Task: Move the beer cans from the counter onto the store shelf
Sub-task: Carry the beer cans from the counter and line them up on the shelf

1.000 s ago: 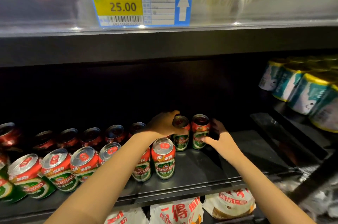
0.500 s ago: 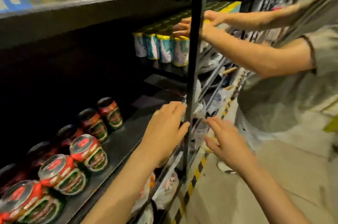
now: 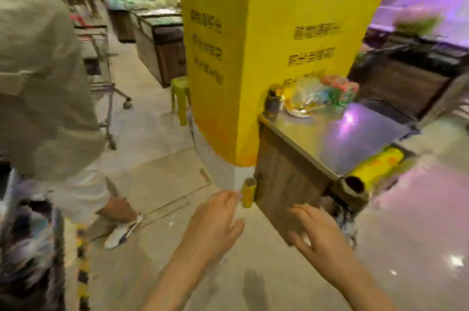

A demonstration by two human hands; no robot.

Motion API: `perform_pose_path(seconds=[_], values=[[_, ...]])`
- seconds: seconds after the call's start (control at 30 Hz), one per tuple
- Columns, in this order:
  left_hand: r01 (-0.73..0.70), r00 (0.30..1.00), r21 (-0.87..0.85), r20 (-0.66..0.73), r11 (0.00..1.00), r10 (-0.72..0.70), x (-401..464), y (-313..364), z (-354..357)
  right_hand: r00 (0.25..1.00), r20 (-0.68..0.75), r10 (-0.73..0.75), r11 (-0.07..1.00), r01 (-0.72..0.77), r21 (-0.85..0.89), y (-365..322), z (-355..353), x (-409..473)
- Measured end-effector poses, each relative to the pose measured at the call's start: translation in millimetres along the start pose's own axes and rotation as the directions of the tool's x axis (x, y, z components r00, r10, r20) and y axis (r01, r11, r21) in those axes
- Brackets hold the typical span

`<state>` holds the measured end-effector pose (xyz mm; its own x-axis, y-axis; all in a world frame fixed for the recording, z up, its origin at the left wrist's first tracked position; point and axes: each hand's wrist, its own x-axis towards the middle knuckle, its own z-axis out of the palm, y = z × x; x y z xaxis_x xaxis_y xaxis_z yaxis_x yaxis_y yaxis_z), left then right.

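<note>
The view is blurred by motion. A metal-topped counter [image 3: 337,138] with wooden sides stands against a yellow pillar [image 3: 266,44]. At its far end a cluster of red and green beer cans [image 3: 341,91] sits beside crumpled clear plastic wrap [image 3: 304,95] and a dark can or bottle [image 3: 272,102]. My left hand [image 3: 215,222] and my right hand [image 3: 317,234] hover empty over the floor in front of the counter, fingers spread and relaxed. The store shelf is out of view.
Another person [image 3: 43,82] in a grey shirt stands close on the left, foot near a yellow-black floor stripe [image 3: 82,272]. A shopping cart [image 3: 101,69] and green stool [image 3: 180,97] stand behind. A yellow roll [image 3: 373,168] lies at the counter's near corner. A small yellow tube [image 3: 248,192] stands on the floor.
My view has swung right, away from the shelf of cans toward the counter. Both hands have left the shelf cans and now hang empty over the floor.
</note>
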<state>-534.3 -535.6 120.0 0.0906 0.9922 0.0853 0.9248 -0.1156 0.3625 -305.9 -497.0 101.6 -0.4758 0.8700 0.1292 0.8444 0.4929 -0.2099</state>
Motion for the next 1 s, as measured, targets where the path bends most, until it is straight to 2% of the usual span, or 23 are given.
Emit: perform_pose_path(seconds=[0.13,0.23,0.33,0.7,0.9,1.0], values=[[-0.137,0.986,-0.146,0.072,0.98,0.149,54.8,112.8,56.4,0.971,-0.035,0.236,0.972,-0.235,0.011,111.4,-33.3,-68.3],[-0.156,0.978,-0.238,0.097,0.959,0.183,86.1,173.4,87.0,0.928,-0.019,0.373,0.926,-0.371,0.07,173.9,-47.8,-101.0],[-0.153,0.973,-0.289,0.125,0.945,0.196,116.7,212.0,111.1,0.894,-0.001,0.449,0.883,-0.443,0.156,220.3,-56.6,-109.8],[-0.035,0.967,-0.304,0.231,0.952,0.109,292.5,270.8,179.3,0.886,-0.002,0.463,0.855,-0.446,0.265,387.2,-90.5,-24.0],[-0.093,0.964,-0.292,0.211,0.952,0.159,407.6,326.4,210.9,0.812,-0.044,0.582,0.786,-0.548,0.286,504.7,-117.5,-1.6],[-0.153,0.958,-0.294,0.189,0.943,0.215,455.1,371.5,225.3,0.798,-0.053,0.601,0.771,-0.561,0.3,559.1,-126.2,7.0]])
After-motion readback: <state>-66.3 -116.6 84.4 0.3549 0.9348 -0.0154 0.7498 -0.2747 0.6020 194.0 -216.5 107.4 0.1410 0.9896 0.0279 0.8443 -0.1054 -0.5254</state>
